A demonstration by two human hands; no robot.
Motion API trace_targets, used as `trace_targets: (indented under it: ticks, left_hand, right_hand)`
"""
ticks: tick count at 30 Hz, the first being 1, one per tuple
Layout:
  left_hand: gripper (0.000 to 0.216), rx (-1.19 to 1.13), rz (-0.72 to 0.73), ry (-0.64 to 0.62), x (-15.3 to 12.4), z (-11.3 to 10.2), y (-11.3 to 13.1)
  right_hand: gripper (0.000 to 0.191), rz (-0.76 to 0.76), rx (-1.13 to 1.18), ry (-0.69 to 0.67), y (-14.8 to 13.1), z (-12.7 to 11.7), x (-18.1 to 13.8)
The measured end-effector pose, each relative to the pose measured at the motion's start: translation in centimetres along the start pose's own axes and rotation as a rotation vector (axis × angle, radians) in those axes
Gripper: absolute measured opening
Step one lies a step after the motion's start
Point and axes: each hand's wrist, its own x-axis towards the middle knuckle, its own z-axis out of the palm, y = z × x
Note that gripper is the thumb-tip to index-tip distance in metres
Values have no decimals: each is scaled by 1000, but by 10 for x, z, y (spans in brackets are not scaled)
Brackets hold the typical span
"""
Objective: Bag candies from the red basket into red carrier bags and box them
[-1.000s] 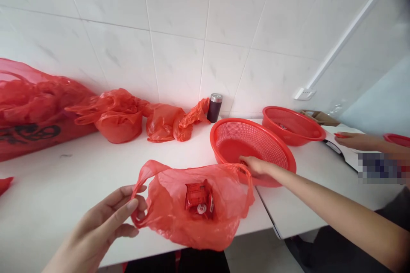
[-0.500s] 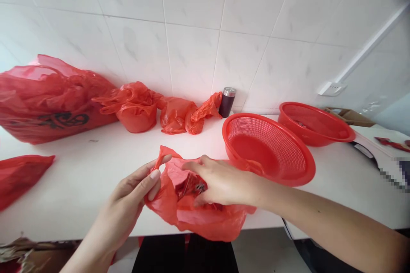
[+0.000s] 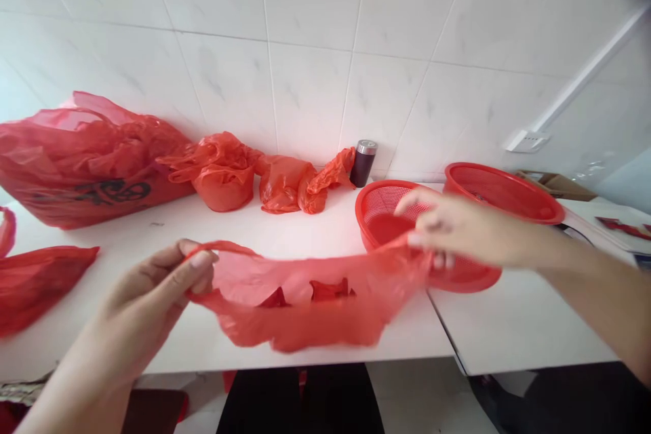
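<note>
A thin red plastic bag (image 3: 305, 305) hangs stretched wide between my two hands just above the front edge of the white table (image 3: 285, 230). My left hand (image 3: 152, 291) pinches its left handle. My right hand (image 3: 452, 227), blurred by motion, grips its right handle in front of a red mesh basket (image 3: 386, 207). Dark red packets show through the bag's middle.
A second red basket (image 3: 503, 193) sits behind the first. Against the tiled wall lie a big printed red bag (image 3: 86, 163), two knotted red bags (image 3: 254, 176) and a dark cylinder with a silver cap (image 3: 363, 163). Another red bag (image 3: 35, 278) lies at left.
My hands have pulled apart, the right one swinging from the bag's middle out to the right, so the bag is now stretched wide and lifted off the table.
</note>
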Motion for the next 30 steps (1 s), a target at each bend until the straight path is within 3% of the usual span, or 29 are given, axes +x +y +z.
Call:
trace_targets:
  ticks: [2, 3, 6, 9, 13, 17, 20, 22, 25, 27, 30]
  left_hand:
    - [23, -45, 95, 25, 7, 3, 17]
    - [22, -50, 131, 24, 10, 6, 25]
    - [22, -33, 196, -45, 18, 18, 44]
    - [14, -60, 236, -129, 27, 29, 54]
    - [14, -166, 238, -236, 42, 42, 65]
    - [33, 19, 105, -534, 56, 59, 73]
    - [49, 311, 48, -638, 66, 76, 69]
    - [37, 415, 29, -608, 74, 84, 64]
    - [39, 416, -21, -534, 84, 84, 54]
    - [40, 324, -55, -491, 90, 77, 49]
    - [39, 202, -94, -466, 95, 65, 39]
  right_hand:
    - [29, -114, 108, 191, -19, -17, 6]
    - [28, -140, 119, 218, -29, -23, 9]
    - [22, -161, 80, 204, -51, -30, 16]
    - [20, -236, 70, 277, -65, -35, 20]
    - [19, -287, -20, 198, -77, -38, 28]
    - [23, -401, 37, 154, -98, -19, 46]
    - [19, -528, 104, 79, -118, 6, 66]
    - [17, -639, 170, 72, -125, 22, 80]
    - [20, -719, 213, 215, -116, 39, 99]
    - [22, -660, 185, 218, -99, 48, 111]
    - [18, -544, 214, 75, -70, 62, 121]
